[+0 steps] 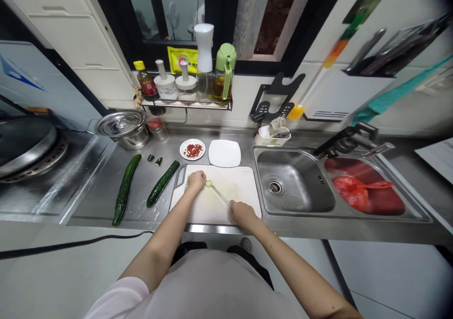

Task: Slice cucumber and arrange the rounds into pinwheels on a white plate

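On the white cutting board [226,210], my left hand [197,181] is closed over cucumber, its fingers curled down and mostly covering it. A bit of green skin shows past the hand's left side. Just right of my fingertips lies a pale round cucumber slice [208,183], touching the far end of a knife [220,196]. My right hand [242,213] grips that knife by its handle near the board's right front part. Two whole cucumbers [126,187] [163,183] and two small cut-off ends [158,161] rest on the steel counter to the left.
Behind the board stand a plate of chopped red pieces [193,150] and a white square plate [224,153]. A double sink [297,182] with a red bag [352,192] is at right. A lidded pot [123,128] and a seasoning shelf [187,104] stand at back left.
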`<action>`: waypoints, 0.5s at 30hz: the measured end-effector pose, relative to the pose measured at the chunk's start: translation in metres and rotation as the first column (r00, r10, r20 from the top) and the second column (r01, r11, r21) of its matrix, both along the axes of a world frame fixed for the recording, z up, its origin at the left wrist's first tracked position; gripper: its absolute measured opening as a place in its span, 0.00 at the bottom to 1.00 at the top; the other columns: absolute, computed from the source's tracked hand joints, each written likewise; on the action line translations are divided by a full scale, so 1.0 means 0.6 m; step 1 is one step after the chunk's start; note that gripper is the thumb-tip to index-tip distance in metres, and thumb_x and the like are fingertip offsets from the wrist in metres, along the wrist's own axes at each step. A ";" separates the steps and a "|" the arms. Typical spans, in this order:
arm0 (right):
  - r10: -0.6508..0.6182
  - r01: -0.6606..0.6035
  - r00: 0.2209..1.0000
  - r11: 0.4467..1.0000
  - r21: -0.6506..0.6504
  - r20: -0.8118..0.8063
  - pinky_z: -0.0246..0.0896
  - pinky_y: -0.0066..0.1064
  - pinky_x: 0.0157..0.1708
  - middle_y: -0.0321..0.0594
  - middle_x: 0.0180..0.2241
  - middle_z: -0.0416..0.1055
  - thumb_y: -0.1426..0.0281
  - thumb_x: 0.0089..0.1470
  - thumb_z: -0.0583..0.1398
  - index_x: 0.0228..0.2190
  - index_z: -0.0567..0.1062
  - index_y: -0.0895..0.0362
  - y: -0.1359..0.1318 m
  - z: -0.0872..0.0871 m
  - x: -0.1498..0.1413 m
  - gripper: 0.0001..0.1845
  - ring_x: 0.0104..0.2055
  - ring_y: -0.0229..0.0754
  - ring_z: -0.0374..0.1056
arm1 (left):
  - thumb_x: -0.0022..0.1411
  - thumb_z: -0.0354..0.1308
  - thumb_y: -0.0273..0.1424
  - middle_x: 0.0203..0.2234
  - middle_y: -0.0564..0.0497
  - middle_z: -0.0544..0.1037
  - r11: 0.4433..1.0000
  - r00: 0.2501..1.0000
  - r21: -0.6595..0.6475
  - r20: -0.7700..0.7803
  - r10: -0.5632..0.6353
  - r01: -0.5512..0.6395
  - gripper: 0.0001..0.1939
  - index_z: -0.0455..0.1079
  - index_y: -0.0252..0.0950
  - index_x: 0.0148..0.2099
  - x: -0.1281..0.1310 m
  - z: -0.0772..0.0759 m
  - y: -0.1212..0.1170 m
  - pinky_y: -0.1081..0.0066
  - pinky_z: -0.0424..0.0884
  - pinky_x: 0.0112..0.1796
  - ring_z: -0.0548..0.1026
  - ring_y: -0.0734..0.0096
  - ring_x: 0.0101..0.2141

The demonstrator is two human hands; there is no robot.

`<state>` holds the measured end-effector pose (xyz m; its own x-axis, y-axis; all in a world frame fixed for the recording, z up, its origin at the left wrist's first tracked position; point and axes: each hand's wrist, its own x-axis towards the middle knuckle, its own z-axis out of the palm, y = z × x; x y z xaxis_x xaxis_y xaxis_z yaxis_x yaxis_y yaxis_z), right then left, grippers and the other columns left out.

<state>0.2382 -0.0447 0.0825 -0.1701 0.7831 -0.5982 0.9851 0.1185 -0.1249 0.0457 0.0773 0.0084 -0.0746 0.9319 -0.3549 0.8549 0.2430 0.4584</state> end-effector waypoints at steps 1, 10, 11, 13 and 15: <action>0.000 0.000 1.000 1.000 0.000 0.000 0.62 0.36 0.40 0.57 0.43 0.75 0.76 0.61 0.47 0.47 0.70 0.62 -0.001 -0.001 0.001 0.17 0.48 0.50 0.72 | 0.55 0.60 0.29 0.38 0.48 0.81 1.000 1.000 -0.004 0.000 0.002 -0.002 0.06 0.75 0.40 0.36 0.000 0.001 0.000 0.73 0.66 0.39 0.76 0.66 0.41; -0.028 0.029 0.999 1.000 0.013 -0.017 0.61 0.35 0.40 0.55 0.42 0.75 0.73 0.62 0.46 0.47 0.69 0.61 -0.015 -0.012 0.010 0.16 0.47 0.49 0.72 | 0.57 0.57 0.28 0.39 0.48 0.81 1.000 1.000 0.007 0.000 -0.001 0.001 0.07 0.75 0.40 0.38 0.002 0.006 -0.007 0.72 0.65 0.40 0.75 0.65 0.42; -0.036 0.037 0.999 0.999 0.022 -0.026 0.60 0.35 0.40 0.54 0.42 0.75 0.72 0.63 0.46 0.46 0.69 0.61 -0.017 -0.014 0.011 0.16 0.46 0.49 0.72 | 0.58 0.57 0.28 0.39 0.48 0.80 1.000 1.000 0.014 0.002 -0.009 0.009 0.08 0.75 0.40 0.39 0.003 0.005 -0.009 0.72 0.65 0.40 0.75 0.65 0.42; -0.050 0.051 0.998 0.998 0.032 -0.039 0.60 0.35 0.40 0.53 0.41 0.75 0.70 0.64 0.46 0.46 0.69 0.60 -0.021 -0.017 0.015 0.16 0.45 0.49 0.72 | 0.58 0.58 0.28 0.40 0.48 0.79 0.999 0.999 0.032 0.001 -0.033 0.033 0.08 0.74 0.40 0.41 0.004 0.004 -0.018 0.72 0.65 0.41 0.74 0.65 0.43; -0.058 0.060 0.997 0.998 0.037 -0.042 0.60 0.35 0.39 0.53 0.41 0.75 0.70 0.64 0.45 0.45 0.69 0.60 -0.023 -0.018 0.017 0.16 0.45 0.49 0.72 | 0.57 0.59 0.30 0.42 0.47 0.78 0.995 0.997 0.062 -0.010 -0.073 0.074 0.10 0.73 0.39 0.43 0.008 0.002 -0.029 0.71 0.65 0.43 0.73 0.65 0.44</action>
<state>0.2485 -0.0584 0.0715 -0.1469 0.8147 -0.5610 0.9846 0.0661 -0.1619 0.0504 0.0600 0.0097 -0.0078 0.9551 -0.2960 0.8731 0.1508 0.4637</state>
